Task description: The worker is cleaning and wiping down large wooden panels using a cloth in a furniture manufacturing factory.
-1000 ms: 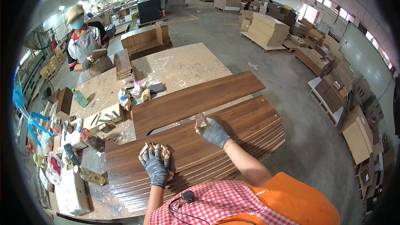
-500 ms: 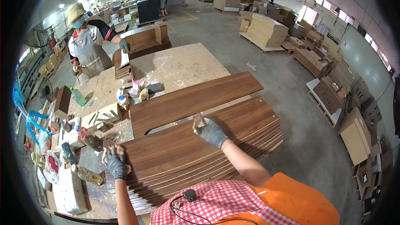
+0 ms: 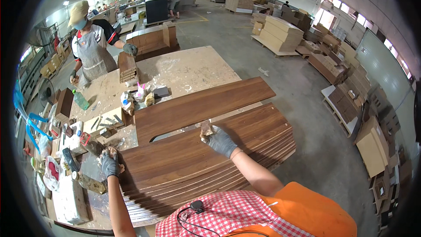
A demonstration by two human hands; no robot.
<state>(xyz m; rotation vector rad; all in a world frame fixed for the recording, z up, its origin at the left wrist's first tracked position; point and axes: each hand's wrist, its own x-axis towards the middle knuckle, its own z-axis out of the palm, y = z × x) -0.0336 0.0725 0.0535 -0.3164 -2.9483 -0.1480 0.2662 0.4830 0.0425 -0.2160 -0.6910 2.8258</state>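
Note:
My right hand, in a grey glove, closes on a small brown block-like piece; its exact kind is unclear. It is over the top board of a stack of dark wood-grain boards, near the board's far edge. At the left end of that stack, my left hand, also gloved, is closed on a crumpled beige rag. Beyond the stack lies a single wood-grain board, with a narrow gap between the two.
The worktable carries a green bottle, a red-capped bottle, a yellowish bottle and a white block on the left. Across it, a co-worker handles smaller boards. Stacked panels stand on pallets to the right.
My left hand has moved left with the rag, off the board's end. My right hand stays almost in place with the small piece. The co-worker's lower hand has shifted left.

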